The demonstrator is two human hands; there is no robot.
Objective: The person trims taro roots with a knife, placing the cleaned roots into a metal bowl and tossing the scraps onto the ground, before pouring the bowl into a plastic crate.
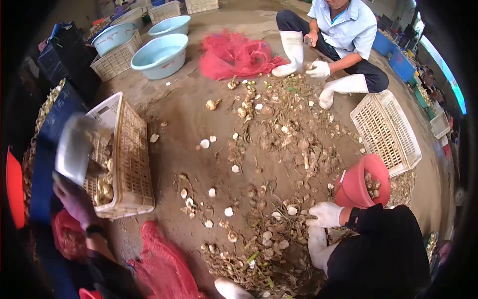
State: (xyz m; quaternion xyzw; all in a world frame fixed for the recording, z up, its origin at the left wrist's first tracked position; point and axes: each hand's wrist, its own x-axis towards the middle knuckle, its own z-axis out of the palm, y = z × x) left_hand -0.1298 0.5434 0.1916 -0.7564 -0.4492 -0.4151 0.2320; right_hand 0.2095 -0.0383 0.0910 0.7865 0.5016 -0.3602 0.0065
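The brown floor (174, 117) carries bulbs (212, 104) and dried trimmings (294, 236) from its middle toward its near edge, red netting (234, 56) and a blue basin (158, 71) toward its far edge, a beige crate (133, 167) at left and a white crate (378, 133) at right.

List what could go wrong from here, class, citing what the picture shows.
Loose bulbs lie on the floor; a white boot could slip on one. The nearer red mesh bag, crumpled there, might snag a foot. A silvery object, too blurred to name, is at the left hand beside the plastic crate; it might knock bulbs out.
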